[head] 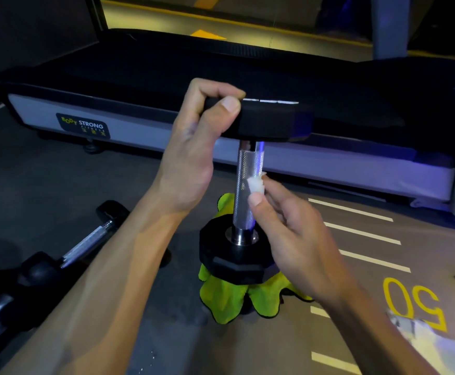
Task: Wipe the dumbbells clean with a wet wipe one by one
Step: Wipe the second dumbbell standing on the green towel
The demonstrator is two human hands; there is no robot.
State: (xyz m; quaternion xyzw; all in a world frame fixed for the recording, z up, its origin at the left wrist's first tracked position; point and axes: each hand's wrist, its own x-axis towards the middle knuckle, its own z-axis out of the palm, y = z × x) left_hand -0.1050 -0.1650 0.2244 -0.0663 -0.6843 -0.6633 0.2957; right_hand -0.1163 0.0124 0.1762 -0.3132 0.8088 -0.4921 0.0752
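The dumbbell point(248, 185) stands upright on a yellow-green cloth point(229, 296). The left hand point(193, 147) grips its top head at 12 o'clock; right hand point(296, 234) fingers point(256, 198) pinch a wet wipe point(256, 184) against the handle. Grey floor point(166, 334); treadmill point(139, 77) behind.

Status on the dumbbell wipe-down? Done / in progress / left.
Done: nothing shows as finished; cleanliness can't be judged here.
In hand: one dumbbell stands on end on a green cloth. The left hand grips its top head; the right hand pinches a wet wipe against the knurled handle.
Left: at least one more dumbbell lies on the floor at left, untouched.
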